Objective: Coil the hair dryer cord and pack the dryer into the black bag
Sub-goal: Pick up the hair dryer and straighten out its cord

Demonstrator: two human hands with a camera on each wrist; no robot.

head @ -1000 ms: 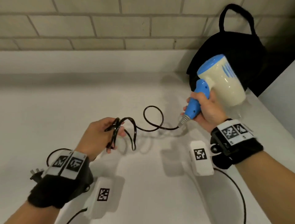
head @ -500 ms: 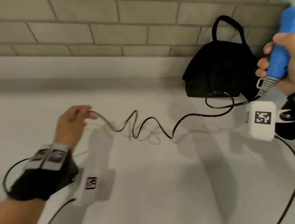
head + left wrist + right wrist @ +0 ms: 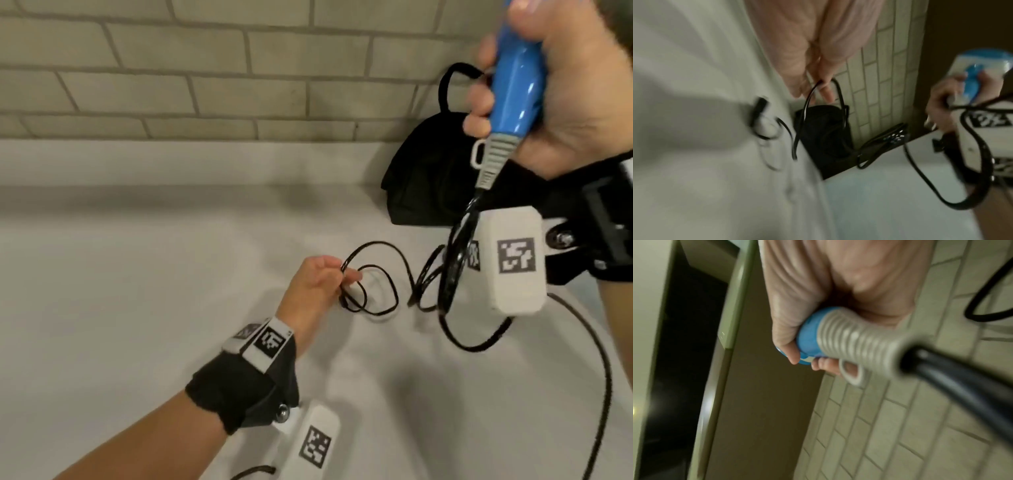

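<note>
**Cord half gathered, dryer held high**

The right hand (image 3: 561, 89) is wrapped tight round the blue handle of the dryer (image 3: 517, 72), fingers curled on it, lifted well above the counter (image 3: 137, 274) near its back right corner. Holding it up like that looks deliberate: the cord (image 3: 387, 270) drops from the grey strain relief and hangs free, so it can be taken up without dragging. In the left wrist view the dryer's cream body with its blue end shows above that fist.

The left hand (image 3: 315, 284) is lower, over the middle of the counter, pinching a couple of small loops between thumb and fingertips (image 3: 826, 92). The rest of the cord sags in loose bends between the two hands, part of it lying on the counter. I'd judge the coiling only partly done. The plug (image 3: 759, 107) seems to lie on the counter to the left, though that view is blurred.

The bag (image 3: 431, 178) sits in the back right corner against the tiled wall (image 3: 205, 68), handle upright, within easy reach of the dryer; whether it is open I can't tell.

No brand or readable writing anywhere; only square black-and-white markers on the wrist units (image 3: 517, 260).
</note>
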